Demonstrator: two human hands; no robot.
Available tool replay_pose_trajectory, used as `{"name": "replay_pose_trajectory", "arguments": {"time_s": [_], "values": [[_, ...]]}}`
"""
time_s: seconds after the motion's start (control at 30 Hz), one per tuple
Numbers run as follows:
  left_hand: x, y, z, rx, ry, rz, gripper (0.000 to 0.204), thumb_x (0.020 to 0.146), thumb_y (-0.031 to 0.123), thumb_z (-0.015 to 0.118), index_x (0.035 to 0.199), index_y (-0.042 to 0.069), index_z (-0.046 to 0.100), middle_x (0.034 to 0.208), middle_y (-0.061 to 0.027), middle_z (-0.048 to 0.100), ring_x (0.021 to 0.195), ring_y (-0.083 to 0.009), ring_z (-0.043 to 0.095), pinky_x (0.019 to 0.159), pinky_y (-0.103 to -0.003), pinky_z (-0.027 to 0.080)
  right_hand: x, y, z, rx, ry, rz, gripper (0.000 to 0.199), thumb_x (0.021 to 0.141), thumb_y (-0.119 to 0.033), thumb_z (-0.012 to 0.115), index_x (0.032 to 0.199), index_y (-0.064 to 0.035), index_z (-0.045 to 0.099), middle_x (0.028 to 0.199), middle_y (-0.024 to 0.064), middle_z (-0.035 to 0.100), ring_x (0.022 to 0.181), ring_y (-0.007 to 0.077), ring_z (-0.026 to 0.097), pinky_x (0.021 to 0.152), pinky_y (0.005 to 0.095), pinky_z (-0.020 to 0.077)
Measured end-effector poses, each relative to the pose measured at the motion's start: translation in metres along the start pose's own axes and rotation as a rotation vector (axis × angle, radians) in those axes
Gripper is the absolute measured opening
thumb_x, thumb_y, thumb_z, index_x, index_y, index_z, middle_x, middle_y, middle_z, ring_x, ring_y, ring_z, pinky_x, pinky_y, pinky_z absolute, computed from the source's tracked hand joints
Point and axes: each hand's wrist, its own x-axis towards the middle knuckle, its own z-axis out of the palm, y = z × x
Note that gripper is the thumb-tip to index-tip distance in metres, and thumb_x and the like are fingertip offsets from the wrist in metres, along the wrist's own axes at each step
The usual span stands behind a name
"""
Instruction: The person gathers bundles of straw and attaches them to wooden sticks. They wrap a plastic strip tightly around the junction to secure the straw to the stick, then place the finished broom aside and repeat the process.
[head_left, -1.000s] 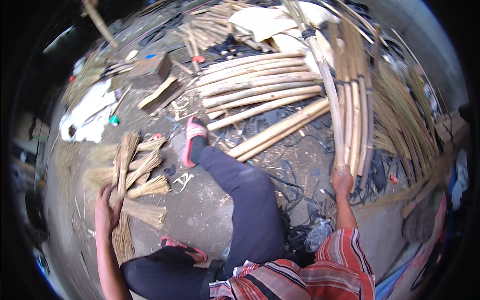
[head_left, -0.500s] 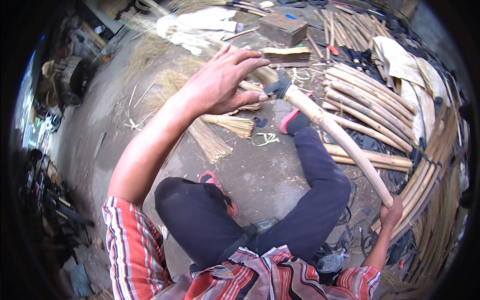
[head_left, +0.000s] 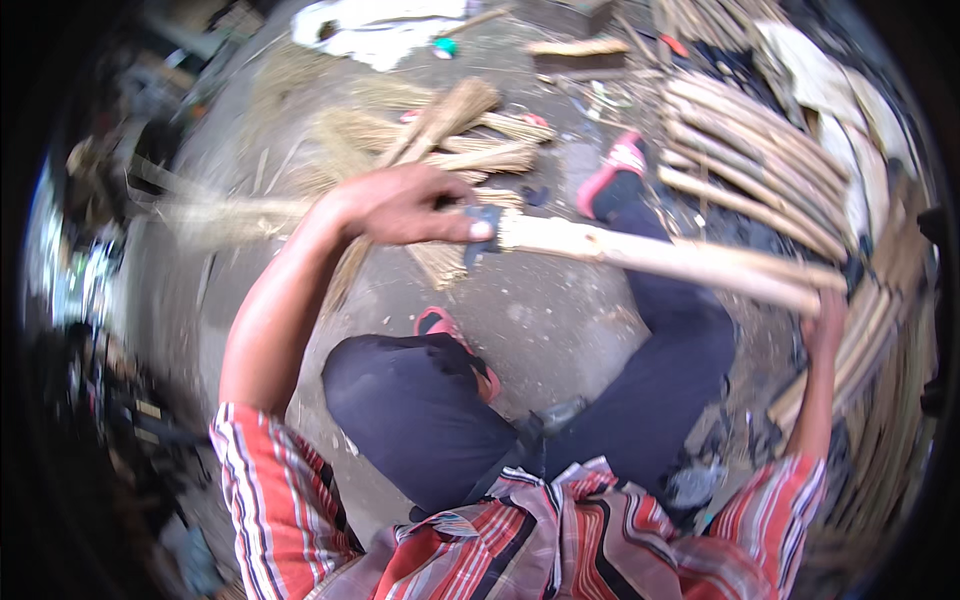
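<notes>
A broom with a pale wooden handle (head_left: 640,250) lies nearly level across the space above my knees. My left hand (head_left: 405,205) closes round its neck, the thumb pressed on the black binding (head_left: 484,230). Beyond that wrist the straw bristles (head_left: 225,218) stretch left, smeared by motion. At the right, my right hand (head_left: 826,325) grips the handle's far end; its fingers are partly hidden and blurred.
Several straw bundles (head_left: 455,120) lie on the floor ahead. Pale wooden sticks (head_left: 755,170) are stacked at the right, near a whitish cloth (head_left: 835,130). A wood block (head_left: 580,48) and white sheet (head_left: 380,30) lie farther off.
The broom has swung from slanted to nearly level, its bristle end coming down and left. My left hand, formerly open beside the binding, has closed on it. My right hand has risen.
</notes>
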Motion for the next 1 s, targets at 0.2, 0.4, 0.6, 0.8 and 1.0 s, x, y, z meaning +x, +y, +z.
{"name": "replay_pose_trajectory", "arguments": {"time_s": [0.2,0.4,0.6,0.8,1.0], "values": [[0.019,-0.047,0.061,-0.261,0.133,-0.116,0.048,0.103,0.048,0.067,0.112,0.002,0.071,0.088,0.0001,0.065,0.078,-0.0112,0.054,0.068,-0.029,0.044,0.017,-0.007,0.028,-0.234,-0.014,0.248,0.086,0.090,-0.038,0.081,0.161,-0.0140,0.040,0.165,0.0198,0.043,0.148,0.0402,0.046,0.121,0.0561,0.0383],[0.016,-0.131,0.129,-0.664,0.185,-0.243,0.044,0.102,0.046,0.071,0.116,0.004,0.071,0.087,0.0026,0.065,0.075,-0.0062,0.054,0.067,-0.024,0.044,-0.059,-0.030,0.077,0.267,-0.291,0.607,0.033,0.100,-0.030,0.064,0.118,-0.0045,0.076,0.113,0.0260,0.074,0.107,0.0448,0.071,0.095,0.0510,0.0549],[0.011,-0.184,0.201,-0.751,0.209,-0.432,0.045,0.102,0.045,0.073,0.116,0.001,0.072,0.089,0.0019,0.066,0.076,-0.0069,0.055,0.068,-0.025,0.045,-0.135,-0.087,0.134,0.240,-0.505,0.685,0.027,0.098,-0.025,0.066,0.117,-0.0077,0.075,0.124,0.0214,0.070,0.120,0.0405,0.065,0.103,0.0492,0.0526],[0.016,-0.181,0.233,-0.738,0.244,-0.478,0.035,0.106,0.034,0.066,0.115,0.001,0.069,0.085,0.0007,0.064,0.070,-0.0078,0.053,0.062,-0.027,0.043,-0.170,-0.075,0.212,0.077,-0.609,0.665,0.022,0.093,-0.011,0.067,0.113,-0.0026,0.073,0.120,0.0211,0.071,0.115,0.0408,0.067,0.101,0.0526,0.0535],[0.012,-0.167,0.250,-0.564,0.366,-0.385,0.061,0.086,0.041,0.087,0.123,-0.004,0.070,0.107,-0.0167,0.076,0.100,-0.0217,0.071,0.091,-0.038,0.055,-0.175,-0.018,0.238,0.672,-0.326,1.002,0.043,0.106,-0.036,0.057,0.132,-0.0025,0.064,0.127,0.0219,0.069,0.119,0.0395,0.065,0.102,0.0491,0.0490]]}}
